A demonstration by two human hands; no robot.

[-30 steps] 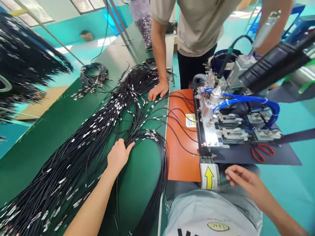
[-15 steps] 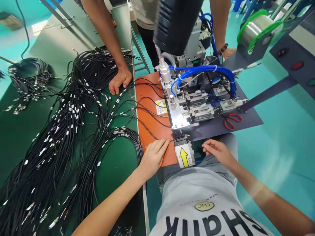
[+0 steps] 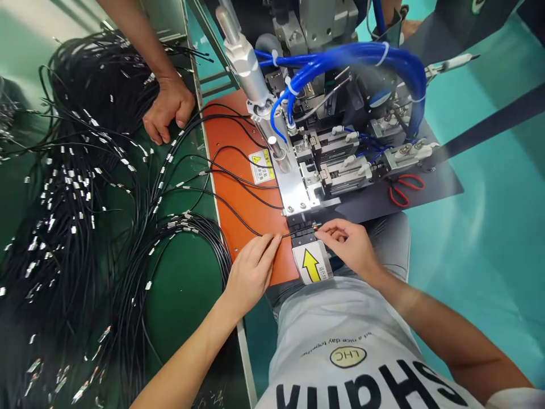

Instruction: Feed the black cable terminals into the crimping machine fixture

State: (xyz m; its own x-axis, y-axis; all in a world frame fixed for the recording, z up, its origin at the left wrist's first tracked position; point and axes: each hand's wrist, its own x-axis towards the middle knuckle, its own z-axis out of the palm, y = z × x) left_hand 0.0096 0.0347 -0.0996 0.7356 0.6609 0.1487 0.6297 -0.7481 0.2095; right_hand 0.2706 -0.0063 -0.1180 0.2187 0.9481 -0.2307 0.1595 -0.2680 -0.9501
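Pinched between the fingertips of my left hand (image 3: 252, 267) is a black cable (image 3: 289, 234), held over the front of the orange plate (image 3: 242, 204). It runs right across a black slotted fixture (image 3: 303, 232) above a white block with a yellow arrow (image 3: 313, 262). My right hand (image 3: 348, 245) is closed at the fixture's right side, its thumb and forefinger at the thin coloured wire ends (image 3: 315, 226) of that cable. The fingertips partly hide these ends. Several more black cables curve over the plate into the metal machine (image 3: 293, 187) just beyond my hands.
On the green table (image 3: 183, 307) at left lie large bundles of black cables (image 3: 72, 187) with white tags. Another person's hand (image 3: 169, 108) rests there. Thick blue tubes (image 3: 357, 57) arch over the machine. Red-handled scissors (image 3: 406, 189) lie on the dark base plate at right.
My right hand has moved left to the fixture, its fingertips now at the wire ends. My left hand still pinches the cable. The view has shifted closer to the machine.
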